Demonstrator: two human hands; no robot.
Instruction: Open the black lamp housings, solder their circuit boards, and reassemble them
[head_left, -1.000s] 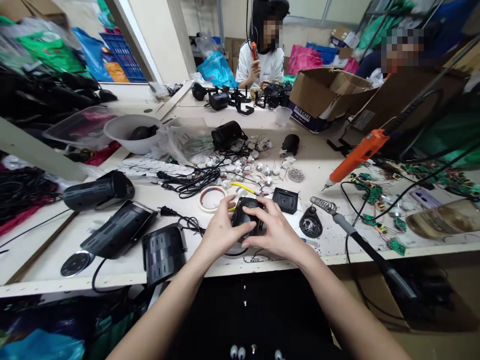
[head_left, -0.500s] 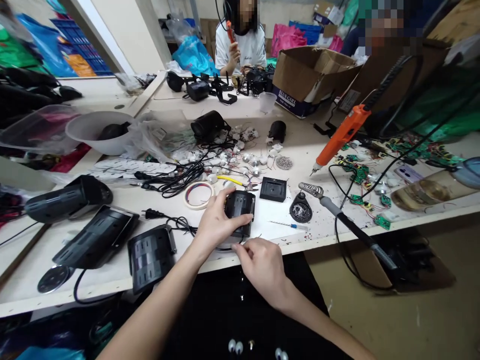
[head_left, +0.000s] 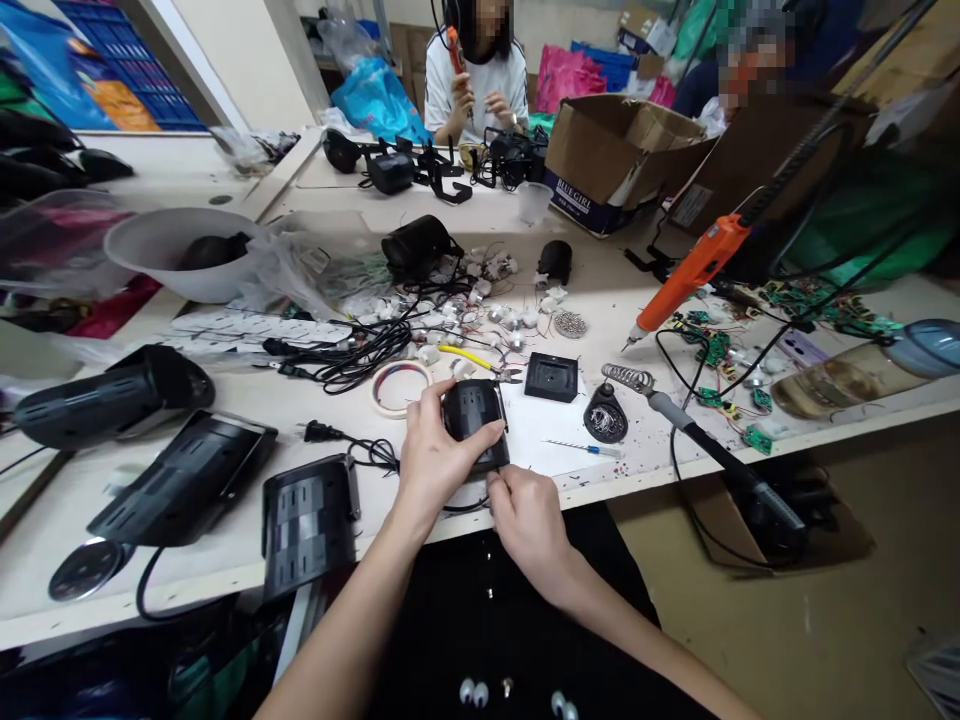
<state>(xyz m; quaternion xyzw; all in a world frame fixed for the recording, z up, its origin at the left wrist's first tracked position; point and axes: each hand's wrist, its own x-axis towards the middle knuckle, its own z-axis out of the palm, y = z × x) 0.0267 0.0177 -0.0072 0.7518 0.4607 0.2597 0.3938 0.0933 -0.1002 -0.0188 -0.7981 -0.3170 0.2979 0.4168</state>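
My left hand (head_left: 433, 455) grips a small black plastic housing (head_left: 472, 412) that rests on the white table near its front edge. My right hand (head_left: 527, 520) sits just below the housing at the table's edge, fingertips pinched at a thin black wire (head_left: 461, 508) that runs out from under it. A square black cover (head_left: 552, 376) lies to the right of the housing. A small blue-handled screwdriver (head_left: 585, 449) lies on the table beyond my right hand.
A tape roll (head_left: 400, 388), tangled black cables (head_left: 360, 355) and several small white parts lie behind the housing. Black lamp housings (head_left: 309, 512) lie left. A soldering iron (head_left: 705, 445), an orange electric screwdriver (head_left: 686, 275) and green circuit boards (head_left: 716, 348) are right. Two people sit across the table.
My right hand came off the housing, dropped to the table's edge and now pinches the wire just under it. My left hand kept its hold. The view shifted slightly.
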